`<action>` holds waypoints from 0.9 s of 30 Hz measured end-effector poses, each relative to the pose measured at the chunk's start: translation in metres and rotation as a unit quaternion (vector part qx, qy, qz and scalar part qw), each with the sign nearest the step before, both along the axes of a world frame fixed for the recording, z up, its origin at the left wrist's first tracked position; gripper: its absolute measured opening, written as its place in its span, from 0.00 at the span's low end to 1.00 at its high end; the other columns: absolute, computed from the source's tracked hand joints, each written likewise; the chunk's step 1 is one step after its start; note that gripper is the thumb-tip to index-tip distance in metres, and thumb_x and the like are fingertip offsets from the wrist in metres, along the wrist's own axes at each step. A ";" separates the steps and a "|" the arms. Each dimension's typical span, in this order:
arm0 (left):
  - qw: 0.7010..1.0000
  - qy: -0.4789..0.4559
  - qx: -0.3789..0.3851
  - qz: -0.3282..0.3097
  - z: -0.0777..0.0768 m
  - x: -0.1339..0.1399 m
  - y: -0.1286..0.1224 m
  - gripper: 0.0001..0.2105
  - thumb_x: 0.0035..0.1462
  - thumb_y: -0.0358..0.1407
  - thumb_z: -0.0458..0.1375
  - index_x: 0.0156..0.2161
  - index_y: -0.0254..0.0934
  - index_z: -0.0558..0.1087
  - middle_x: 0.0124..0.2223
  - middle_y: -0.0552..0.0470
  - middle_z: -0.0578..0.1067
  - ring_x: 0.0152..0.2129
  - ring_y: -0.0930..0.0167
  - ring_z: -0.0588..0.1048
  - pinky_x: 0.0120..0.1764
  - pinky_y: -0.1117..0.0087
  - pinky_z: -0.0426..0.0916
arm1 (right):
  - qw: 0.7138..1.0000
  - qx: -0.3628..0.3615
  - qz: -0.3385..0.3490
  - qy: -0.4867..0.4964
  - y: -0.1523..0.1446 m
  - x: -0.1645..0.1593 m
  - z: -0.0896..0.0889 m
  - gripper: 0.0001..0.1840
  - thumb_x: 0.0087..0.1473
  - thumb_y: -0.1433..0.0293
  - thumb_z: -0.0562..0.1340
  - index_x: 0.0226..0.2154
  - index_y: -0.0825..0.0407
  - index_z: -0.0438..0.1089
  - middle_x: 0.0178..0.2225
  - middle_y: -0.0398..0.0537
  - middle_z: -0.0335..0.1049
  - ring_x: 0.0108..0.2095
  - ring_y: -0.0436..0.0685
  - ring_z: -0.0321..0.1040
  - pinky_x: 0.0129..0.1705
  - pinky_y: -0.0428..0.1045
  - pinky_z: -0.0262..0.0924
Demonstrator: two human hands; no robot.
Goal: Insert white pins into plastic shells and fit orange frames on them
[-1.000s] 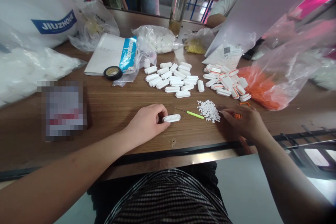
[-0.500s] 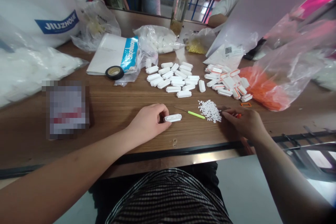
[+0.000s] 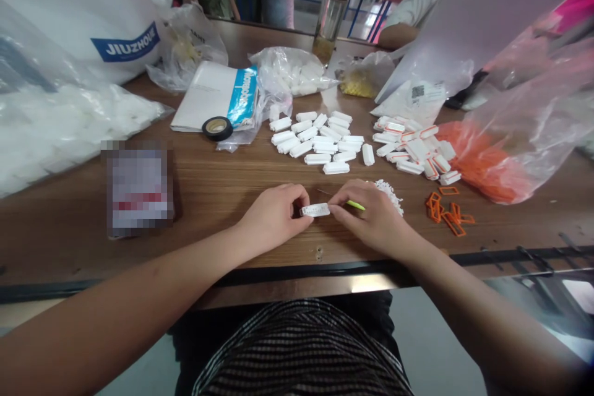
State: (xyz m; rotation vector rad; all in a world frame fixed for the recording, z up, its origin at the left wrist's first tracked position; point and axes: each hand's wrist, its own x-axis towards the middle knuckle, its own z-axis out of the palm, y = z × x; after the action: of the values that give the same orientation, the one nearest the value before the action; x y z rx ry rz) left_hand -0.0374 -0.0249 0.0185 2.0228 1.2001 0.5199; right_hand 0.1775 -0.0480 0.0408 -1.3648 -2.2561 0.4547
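Note:
A small white plastic housing (image 3: 317,210) with a row of tiny marks or holes along its top lies between both hands. Its left end is pinched by the thumb and index finger of my left hand (image 3: 276,213). At the other end are the closed fingertips of my right hand (image 3: 371,216); whatever they pinch is too small to make out. A thin pick with a lime-green handle (image 3: 356,205) lies on the table behind the right fingers, partly hidden. Beyond the right hand, tiny white pieces (image 3: 390,193) form a pile that the hand partly covers.
Orange rectangular frames (image 3: 435,207) lie at the right, before a bag of orange parts (image 3: 482,161). White housings (image 3: 325,148) and orange-edged ones (image 3: 417,148) are heaped farther back. Black tape (image 3: 217,129), a notebook (image 3: 199,99) and a bottle (image 3: 328,25) stand beyond.
My right hand has moved left from the orange frames to the housing's right end, uncovering the frames and covering part of the white pile. My left hand keeps its hold.

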 end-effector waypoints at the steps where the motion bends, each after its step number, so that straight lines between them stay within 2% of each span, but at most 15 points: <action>1: 1.000 -0.002 0.002 0.000 0.000 0.000 0.000 0.05 0.51 0.36 0.60 0.34 0.39 0.71 0.26 0.57 0.68 0.23 0.73 0.66 0.30 0.69 0.59 | 1.000 0.002 0.006 -0.010 0.002 -0.003 -0.002 0.07 0.58 0.68 0.60 0.30 0.49 0.72 0.32 0.44 0.73 0.35 0.54 0.68 0.43 0.53 0.58; 9: 1.000 -0.003 0.004 0.000 0.002 -0.001 0.000 0.04 0.51 0.36 0.61 0.33 0.39 0.71 0.26 0.57 0.68 0.23 0.73 0.66 0.30 0.69 0.59 | 0.996 0.052 0.021 -0.076 0.004 -0.007 -0.003 0.07 0.59 0.70 0.59 0.30 0.50 0.71 0.32 0.46 0.71 0.37 0.56 0.64 0.42 0.53 0.52; 15: 1.000 -0.003 0.004 0.000 0.000 -0.001 0.001 0.05 0.51 0.37 0.61 0.33 0.39 0.71 0.26 0.57 0.68 0.22 0.74 0.65 0.29 0.69 0.59 | 0.986 0.092 0.048 -0.133 0.003 -0.008 0.001 0.11 0.61 0.70 0.57 0.30 0.50 0.72 0.31 0.47 0.72 0.36 0.57 0.64 0.42 0.54 0.52; 21: 1.000 0.004 0.000 0.002 0.001 0.000 0.000 0.05 0.50 0.37 0.61 0.33 0.39 0.71 0.26 0.57 0.68 0.22 0.73 0.65 0.30 0.69 0.59 | 0.985 0.124 0.028 -0.116 -0.002 -0.002 -0.001 0.10 0.61 0.70 0.58 0.38 0.47 0.76 0.34 0.45 0.75 0.37 0.57 0.66 0.42 0.55 0.52; 27: 1.000 -0.003 0.007 0.001 0.001 0.000 0.001 0.05 0.51 0.37 0.61 0.32 0.39 0.71 0.25 0.57 0.67 0.23 0.73 0.65 0.30 0.69 0.58 | 0.978 0.141 0.046 -0.149 -0.008 -0.004 -0.005 0.09 0.58 0.70 0.59 0.35 0.48 0.77 0.35 0.46 0.75 0.36 0.57 0.64 0.44 0.57 0.53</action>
State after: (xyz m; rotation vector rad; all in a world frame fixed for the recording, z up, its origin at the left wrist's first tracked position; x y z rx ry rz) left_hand -0.0375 -0.0244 0.0193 2.0302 1.1992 0.5360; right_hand 0.1733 -0.0558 0.0357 -1.2518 -2.5138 -0.0482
